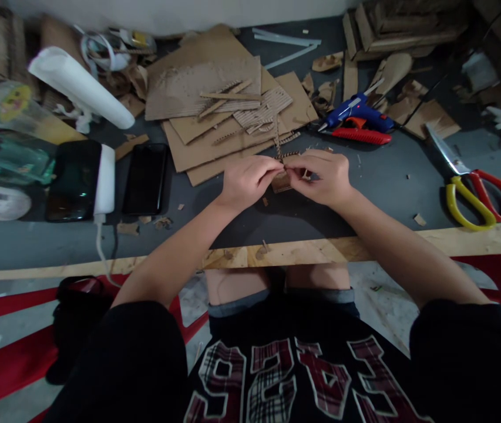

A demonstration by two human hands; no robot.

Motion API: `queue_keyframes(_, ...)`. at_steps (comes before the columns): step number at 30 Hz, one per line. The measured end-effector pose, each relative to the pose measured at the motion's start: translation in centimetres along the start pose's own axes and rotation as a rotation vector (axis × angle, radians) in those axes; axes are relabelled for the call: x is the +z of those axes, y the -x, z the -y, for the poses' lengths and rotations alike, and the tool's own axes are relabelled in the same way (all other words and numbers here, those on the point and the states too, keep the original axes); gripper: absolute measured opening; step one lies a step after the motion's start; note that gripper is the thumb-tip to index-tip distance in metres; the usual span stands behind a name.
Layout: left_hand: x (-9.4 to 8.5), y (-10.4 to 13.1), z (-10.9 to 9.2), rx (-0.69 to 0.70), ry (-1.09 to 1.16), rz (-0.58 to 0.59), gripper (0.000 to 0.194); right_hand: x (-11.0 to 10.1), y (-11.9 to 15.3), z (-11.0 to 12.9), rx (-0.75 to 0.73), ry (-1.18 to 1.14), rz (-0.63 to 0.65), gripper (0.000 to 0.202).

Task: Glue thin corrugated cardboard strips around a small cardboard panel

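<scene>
My left hand (250, 179) and my right hand (326, 176) meet fingertip to fingertip near the table's front, both closed in a pinch. Between them is a small cardboard piece (282, 183) with corrugated edging along its far side. A thin corrugated cardboard strip (277, 138) runs away from the fingertips toward the stack behind. The pinched spot is small and partly hidden by my fingers; both hands appear to grip the corrugated strip work there.
Behind my hands lie stacked cardboard sheets (201, 141) with loose strips. To the right are a blue glue gun (356, 113), a red-handled tool (360, 136) and scissors (470, 176). Leftward are a black phone (145, 179), a power bank (74, 179) and a white roll (80, 85).
</scene>
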State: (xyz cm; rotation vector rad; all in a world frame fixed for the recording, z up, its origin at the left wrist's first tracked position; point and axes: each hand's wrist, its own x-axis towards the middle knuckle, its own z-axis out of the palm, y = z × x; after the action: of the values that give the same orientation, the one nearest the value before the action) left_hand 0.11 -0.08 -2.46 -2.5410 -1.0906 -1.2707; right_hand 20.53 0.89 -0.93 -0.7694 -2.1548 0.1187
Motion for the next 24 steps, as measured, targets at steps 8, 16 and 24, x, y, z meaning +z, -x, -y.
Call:
queue_keyframes(8,-0.16,0.0,0.06,0.058,0.02,-0.042,0.016,0.24,0.11,-0.06,0.018,0.012,-0.013,0.022)
queue_keyframes(16,0.45,0.52,0.52,0.02,-0.038,0.025,0.023,0.57,0.26,-0.11,0.058,0.035,-0.004,0.021)
queue_keyframes(24,0.3,0.36,0.46,0.053,-0.013,-0.017,0.02,0.54,0.22,-0.08,0.014,0.017,-0.034,0.02)
